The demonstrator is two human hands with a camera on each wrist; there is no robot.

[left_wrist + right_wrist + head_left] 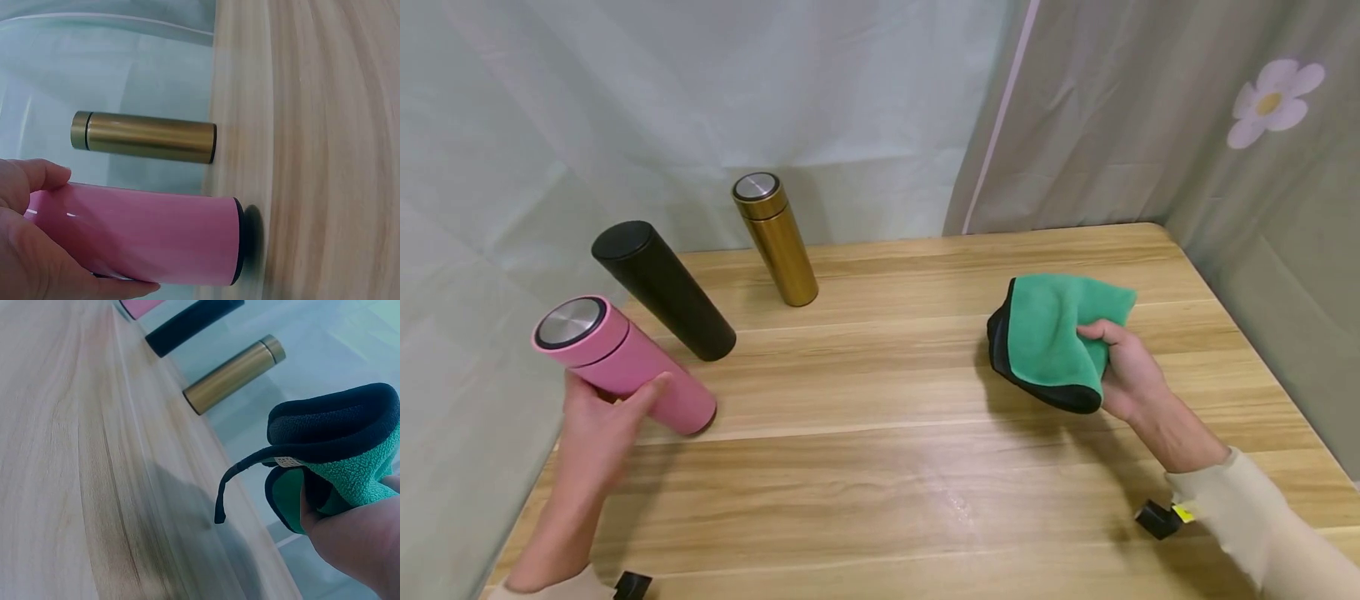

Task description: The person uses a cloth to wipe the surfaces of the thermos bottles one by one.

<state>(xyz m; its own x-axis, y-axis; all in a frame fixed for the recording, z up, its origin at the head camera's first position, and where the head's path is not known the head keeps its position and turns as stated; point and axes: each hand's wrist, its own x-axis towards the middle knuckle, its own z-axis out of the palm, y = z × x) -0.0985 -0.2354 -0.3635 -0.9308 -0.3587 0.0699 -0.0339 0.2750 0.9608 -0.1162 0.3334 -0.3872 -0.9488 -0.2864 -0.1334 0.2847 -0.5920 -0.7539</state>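
My left hand (598,425) grips a pink thermos flask (662,379) with a steel-topped lid, thumb on one side and fingers round the other. In the left wrist view the pink flask's (144,237) dark base shows just over the wood, a shadow beside it. On the right, my right hand (1131,371) pinches a folded green cloth (1052,333) with black edging, thumb on top. The cloth (356,469) is held above the table in the right wrist view, a black loop strap and a small printed tag hanging from it.
A black flask (666,292) stands just behind the pink one, and a gold flask (780,246) stands near the back edge. The wooden table (880,492) is bordered by pale curtains (850,108) at the back and sides.
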